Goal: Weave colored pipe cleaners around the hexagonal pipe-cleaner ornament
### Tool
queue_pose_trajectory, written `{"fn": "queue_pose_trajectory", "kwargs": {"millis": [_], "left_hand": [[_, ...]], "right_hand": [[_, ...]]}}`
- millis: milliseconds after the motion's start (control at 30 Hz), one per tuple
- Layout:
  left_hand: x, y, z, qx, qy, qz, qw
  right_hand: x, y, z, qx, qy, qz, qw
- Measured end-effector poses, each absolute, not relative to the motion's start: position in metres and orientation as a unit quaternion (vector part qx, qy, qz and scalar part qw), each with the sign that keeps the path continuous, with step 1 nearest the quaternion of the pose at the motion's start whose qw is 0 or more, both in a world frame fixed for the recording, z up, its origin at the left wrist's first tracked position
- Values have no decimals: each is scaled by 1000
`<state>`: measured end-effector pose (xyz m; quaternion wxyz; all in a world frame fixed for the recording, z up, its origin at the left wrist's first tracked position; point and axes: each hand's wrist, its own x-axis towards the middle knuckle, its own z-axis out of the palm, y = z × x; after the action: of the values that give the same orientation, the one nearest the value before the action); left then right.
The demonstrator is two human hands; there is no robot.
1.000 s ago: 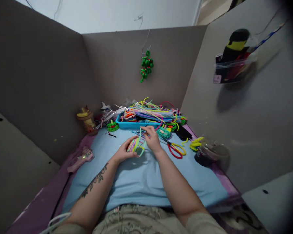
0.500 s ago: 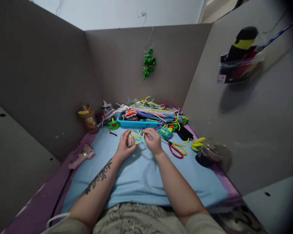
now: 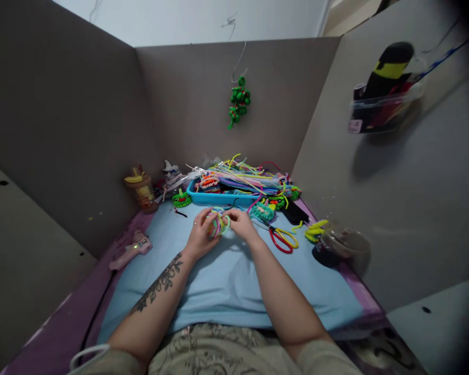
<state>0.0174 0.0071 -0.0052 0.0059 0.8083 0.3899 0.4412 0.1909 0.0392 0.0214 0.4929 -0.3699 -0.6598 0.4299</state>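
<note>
My left hand (image 3: 200, 235) is closed around a small striped piece of bent pipe cleaners (image 3: 217, 225) in pastel pink, yellow and green, held just above the blue cloth. At its right side, a pale mint pipe cleaner (image 3: 228, 225) curves out in a loop, and the fingertips of my right hand (image 3: 241, 227) pinch it. Both hands are close together, with the fingers hiding parts of the piece. Behind the right hand lies a teal fuzzy pipe-cleaner piece (image 3: 262, 211). Scissors (image 3: 283, 240) with red and yellow handles rest to its right.
A blue tray (image 3: 222, 199) heaped with pipe cleaners stands at the back. On the left are a pink glue gun (image 3: 131, 253), a brown cup (image 3: 144, 192) and a green fuzzy piece (image 3: 182, 199). A clear-topped container (image 3: 334, 247) stands right; green ornaments (image 3: 239, 101) hang behind.
My right hand has moved slightly left, closer to my left hand. The mint strand now forms a smaller, rounder loop, and my left fingers reach further over the striped piece.
</note>
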Motion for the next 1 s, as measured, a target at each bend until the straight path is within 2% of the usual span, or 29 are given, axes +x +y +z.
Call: {"fn": "queue_pose_trajectory", "kwargs": {"millis": [100, 167, 300, 567, 800, 1000], "left_hand": [[18, 8, -6, 811, 386, 440, 3], [19, 8, -6, 808, 393, 439, 4], [18, 9, -5, 793, 413, 447, -3], [15, 12, -11, 763, 454, 460, -10], [16, 16, -13, 714, 466, 521, 26], [9, 21, -10, 638, 498, 582, 75]], "right_hand": [[192, 41, 18, -376, -685, 453, 428], [193, 42, 17, -366, -702, 448, 415], [193, 41, 18, -331, -721, 413, 447], [177, 35, 11, -316, -691, 452, 467], [167, 36, 4, -409, -679, 299, 531], [159, 29, 1, -406, -694, 318, 502]]}}
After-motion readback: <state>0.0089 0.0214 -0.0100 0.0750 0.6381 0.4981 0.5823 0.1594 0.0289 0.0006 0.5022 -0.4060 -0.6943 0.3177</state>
